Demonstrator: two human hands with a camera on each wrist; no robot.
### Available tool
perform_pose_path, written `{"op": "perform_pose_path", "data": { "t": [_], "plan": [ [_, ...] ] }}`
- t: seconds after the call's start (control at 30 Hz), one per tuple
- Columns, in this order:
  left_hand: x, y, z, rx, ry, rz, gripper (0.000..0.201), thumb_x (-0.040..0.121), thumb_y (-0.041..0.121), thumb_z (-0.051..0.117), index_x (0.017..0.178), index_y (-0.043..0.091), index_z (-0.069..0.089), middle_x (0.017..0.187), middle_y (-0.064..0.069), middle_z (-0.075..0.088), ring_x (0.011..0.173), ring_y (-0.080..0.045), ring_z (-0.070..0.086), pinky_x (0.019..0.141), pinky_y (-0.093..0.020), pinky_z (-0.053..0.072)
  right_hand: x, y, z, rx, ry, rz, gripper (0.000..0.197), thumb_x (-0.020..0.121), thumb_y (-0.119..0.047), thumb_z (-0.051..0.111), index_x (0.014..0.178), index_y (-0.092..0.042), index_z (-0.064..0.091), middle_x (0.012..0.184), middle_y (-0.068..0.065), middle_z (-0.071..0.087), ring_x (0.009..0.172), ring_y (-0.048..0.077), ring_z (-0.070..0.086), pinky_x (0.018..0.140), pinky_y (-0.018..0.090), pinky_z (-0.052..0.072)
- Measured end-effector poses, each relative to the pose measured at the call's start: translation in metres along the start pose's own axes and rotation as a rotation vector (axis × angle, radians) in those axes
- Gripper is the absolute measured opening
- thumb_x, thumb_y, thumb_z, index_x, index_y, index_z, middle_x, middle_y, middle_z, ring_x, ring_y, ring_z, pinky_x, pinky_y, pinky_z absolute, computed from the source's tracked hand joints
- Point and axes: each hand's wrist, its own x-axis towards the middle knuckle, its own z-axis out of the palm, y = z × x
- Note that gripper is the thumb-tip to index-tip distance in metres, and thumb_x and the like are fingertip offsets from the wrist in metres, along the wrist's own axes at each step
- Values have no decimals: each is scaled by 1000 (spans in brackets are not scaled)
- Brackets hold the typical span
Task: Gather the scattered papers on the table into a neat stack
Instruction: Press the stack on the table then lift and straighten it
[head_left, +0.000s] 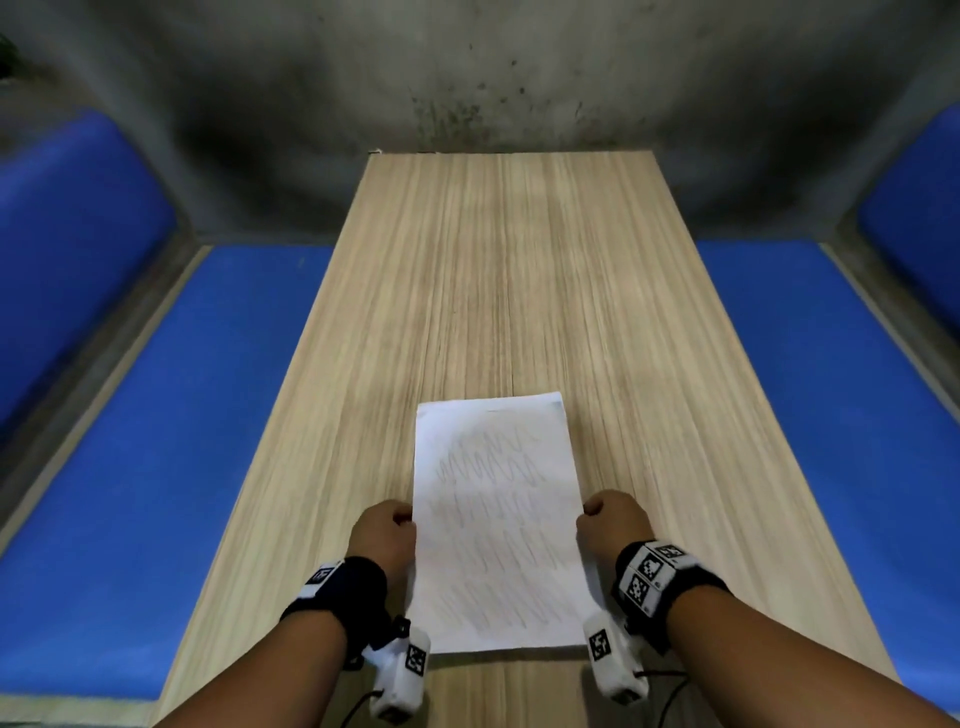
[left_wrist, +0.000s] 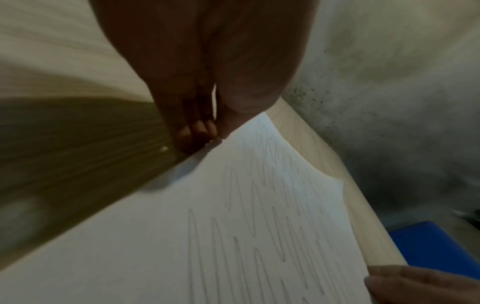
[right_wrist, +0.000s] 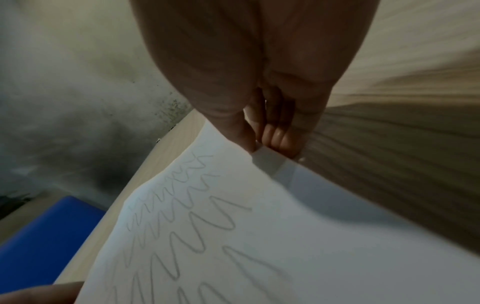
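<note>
The papers (head_left: 498, 525) are sitting as one white sheaf at the near end of the wooden table (head_left: 498, 270), long edges running away from the viewer. The top sheet is showing rows of grey pencil zigzags. It is being pinched at both long edges and is bowing slightly; the far right corner is curling.

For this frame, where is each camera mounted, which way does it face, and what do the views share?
Head: on the head, looking forward and down the table; both forearms, left hand and right hand show.
Left wrist: looks along the left hand's fingers at the papers; the other hand's fingertips show.
Right wrist: mirrored, along the right hand's fingers.
All share the scribbled papers.
</note>
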Motion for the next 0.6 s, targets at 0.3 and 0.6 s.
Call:
{"op": "perform_pose_path", "data": {
  "t": [0.3,0.6],
  "plan": [
    [-19,8,-10,37,4,234,46,76,48,69,113,20,64,106,5,67,94,-10,63,88,-30,54,13,-7,-14,-13,17,-57,17,87,-20,54,83,-6,64,85,8,68,71,19,57,66,26,45],
    [-58,-3,20,705,-269,721,99,64,75,56,148,26,37,155,0,33,138,-19,42,114,-40,31,81,-104,-29,-278,-38,-418,35,96,-14,46,127,-9,60,133,10,58,119,28,56,98,31,43]
  ]
}}
